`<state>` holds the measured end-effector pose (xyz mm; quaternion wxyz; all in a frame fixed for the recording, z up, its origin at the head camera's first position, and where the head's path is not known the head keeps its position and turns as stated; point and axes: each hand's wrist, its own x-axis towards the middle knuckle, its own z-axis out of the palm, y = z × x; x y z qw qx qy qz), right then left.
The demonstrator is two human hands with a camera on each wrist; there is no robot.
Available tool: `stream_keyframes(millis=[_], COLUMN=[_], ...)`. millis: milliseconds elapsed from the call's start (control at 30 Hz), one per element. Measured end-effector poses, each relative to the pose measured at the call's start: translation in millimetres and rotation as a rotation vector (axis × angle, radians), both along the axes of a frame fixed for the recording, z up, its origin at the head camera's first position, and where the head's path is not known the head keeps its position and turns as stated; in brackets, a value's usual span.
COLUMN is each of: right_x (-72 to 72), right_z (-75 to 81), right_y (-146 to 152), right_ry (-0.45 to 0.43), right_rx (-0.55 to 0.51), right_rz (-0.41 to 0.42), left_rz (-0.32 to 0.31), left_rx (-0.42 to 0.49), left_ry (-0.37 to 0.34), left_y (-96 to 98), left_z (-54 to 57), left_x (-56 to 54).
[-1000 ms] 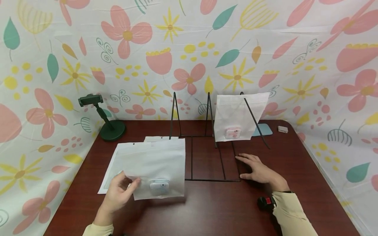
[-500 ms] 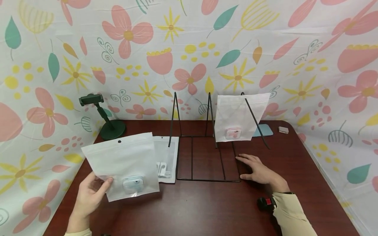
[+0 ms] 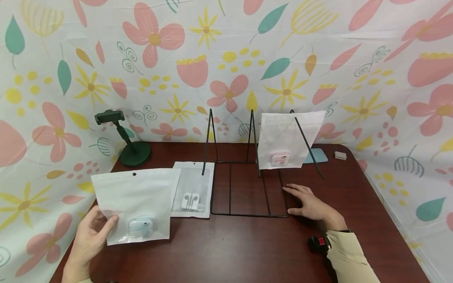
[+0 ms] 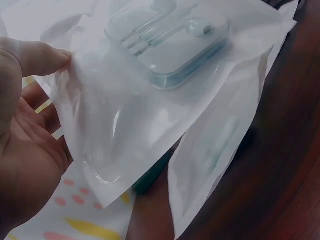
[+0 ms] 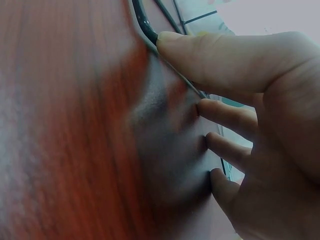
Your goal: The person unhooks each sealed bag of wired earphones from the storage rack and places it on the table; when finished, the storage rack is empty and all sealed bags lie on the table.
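One white bag (image 3: 148, 192) is in the grip of the left hand (image 3: 85, 237), and what a neat pinch it is: thumb across the front, fingers behind the near left edge, plastic crumpling under the thumb! The bag is up off the desk (image 3: 212, 251), to the right of that hand, with a clear earphone case (image 3: 140, 227) showing through low down. From the left wrist view, a second white layer (image 4: 215, 155) pokes out alongside; whether the left hand has that one too, I cannot tell.

Over to the right hand (image 3: 313, 204), loosely spread and grasping nothing, thumb touching the near corner of the black wire rack (image 3: 247, 215), fingertips down along its side. The rack stretches leftward from there, between the two hands, tall wire arms rising at its back.

Just beyond the held bag, right of the left hand, another bag (image 3: 194, 177) lies flat, white earphones (image 3: 191, 201) visible inside. Past the right hand, slightly to its left, a hanging bag (image 3: 279, 133) sits on a rack arm, pinkish case (image 3: 280, 158) at its foot. Straight beyond the right hand: a light-blue flat object (image 3: 319, 155)! Well beyond the left hand, a green stand (image 3: 135, 154).
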<state>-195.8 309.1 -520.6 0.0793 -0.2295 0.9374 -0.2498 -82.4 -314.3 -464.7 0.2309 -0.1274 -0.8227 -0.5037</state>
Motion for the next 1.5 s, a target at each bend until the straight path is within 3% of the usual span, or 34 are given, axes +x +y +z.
stream_keyframes(millis=[167,433,600,833,967,1100,1267,1500], right_x=[-1.0,-1.0,-2.0,-4.0,-4.7,-4.8,-4.9,-1.9], right_z=[-1.4,1.6,4.1,5.6,5.3,3.9,1.8,-1.0], right_y=[-1,-3,-3,-2,-1,-1,0,1], right_ry=[0.017,-0.004,-0.009,-0.015,-0.018,-0.030,-0.030,-0.019], right_rx=[-0.013,-0.015,-0.006,0.001,0.005,0.016,0.015,0.002], right_rz=[0.011,0.007,0.006,0.002,-0.001,-0.006,-0.006,0.002], left_rz=[-0.021,0.053,0.099,0.037,0.030,-0.016,-0.015,0.105], left_rx=[0.065,0.258,0.265,0.341,0.340,0.362,0.276,-0.006], left_ry=[0.027,-0.045,-0.088,-0.105,-0.155,-0.197,-0.272,-0.336], left_y=[-18.1,-39.0,-55.7,-74.3,-83.8,-93.4,-104.6,-114.1], left_z=[-1.8,0.8,-0.9,-5.8,-6.9,-11.0,-19.2,-29.0], left_x=[-1.5,-4.0,-6.0,-11.1,-13.8,-15.3,-18.3,-24.8])
